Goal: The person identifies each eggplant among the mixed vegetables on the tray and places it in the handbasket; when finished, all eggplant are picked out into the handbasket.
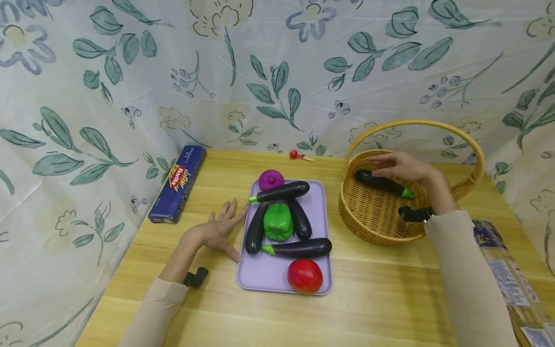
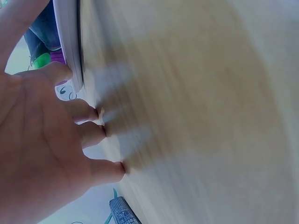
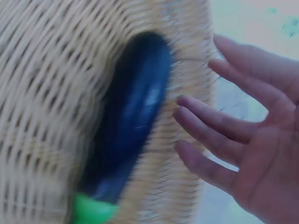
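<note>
Over the wicker basket (image 1: 368, 219) my right hand (image 1: 405, 167) hovers with loosely extended fingers and nothing between them. Below it an eggplant (image 3: 128, 109) with a green stem end lies inside, against the basket's far wall. My left hand (image 1: 218, 233) rests spread on the table, fingertips down, beside the left edge of the lilac tray (image 1: 264, 279). On that tray several dark eggplants (image 1: 299, 248) surround a green bell pepper (image 1: 278, 221). A purple onion (image 1: 270, 180) sits at the tray's far end, and a red tomato (image 1: 305, 276) at its near right corner.
A blue Barilla spaghetti box (image 1: 178, 185) lies at the table's left edge. Near the back stands a small red lollipop (image 1: 295, 154) on its side. Clear packaged goods (image 1: 507, 279) lie at the right, beside my right sleeve. The basket's handle (image 1: 412, 123) arches above it.
</note>
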A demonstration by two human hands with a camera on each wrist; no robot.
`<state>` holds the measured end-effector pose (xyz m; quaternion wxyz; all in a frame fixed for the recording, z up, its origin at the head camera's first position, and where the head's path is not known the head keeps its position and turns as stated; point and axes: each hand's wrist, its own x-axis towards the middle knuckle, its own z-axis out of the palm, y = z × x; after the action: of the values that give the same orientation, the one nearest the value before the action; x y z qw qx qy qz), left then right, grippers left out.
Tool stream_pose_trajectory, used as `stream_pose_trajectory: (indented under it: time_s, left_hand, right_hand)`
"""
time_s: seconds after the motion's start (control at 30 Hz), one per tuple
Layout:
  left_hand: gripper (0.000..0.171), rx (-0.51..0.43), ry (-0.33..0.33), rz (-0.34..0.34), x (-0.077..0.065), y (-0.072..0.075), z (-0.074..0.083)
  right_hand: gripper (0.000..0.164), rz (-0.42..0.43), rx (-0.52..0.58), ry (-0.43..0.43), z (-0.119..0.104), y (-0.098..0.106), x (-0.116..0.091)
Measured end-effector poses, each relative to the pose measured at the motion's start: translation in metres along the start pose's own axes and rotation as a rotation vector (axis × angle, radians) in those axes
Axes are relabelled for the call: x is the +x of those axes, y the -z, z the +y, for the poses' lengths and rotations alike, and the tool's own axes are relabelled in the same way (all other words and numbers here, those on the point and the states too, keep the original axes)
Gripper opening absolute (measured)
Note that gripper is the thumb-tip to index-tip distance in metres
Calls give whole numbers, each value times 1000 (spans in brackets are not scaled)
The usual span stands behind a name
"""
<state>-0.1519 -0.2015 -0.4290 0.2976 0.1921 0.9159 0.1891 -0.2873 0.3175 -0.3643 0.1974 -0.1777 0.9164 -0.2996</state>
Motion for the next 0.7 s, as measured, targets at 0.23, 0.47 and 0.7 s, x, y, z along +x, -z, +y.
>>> stream_pose_trajectory:
  time_s: [0.23,0.47,0.7]
  left_hand:
    - [143,2,2,5,-1,0,-1]
    - [143,-3,-1,6,0,0,0]
    - [142,1,1,2,1,0,-1]
  right_hand:
    - [65,-128,-74,25,-63,0,-25]
    - [51,-166,-87,213,-116,-7,-43]
    - [64,-10,-8,365,-152,-31,-32]
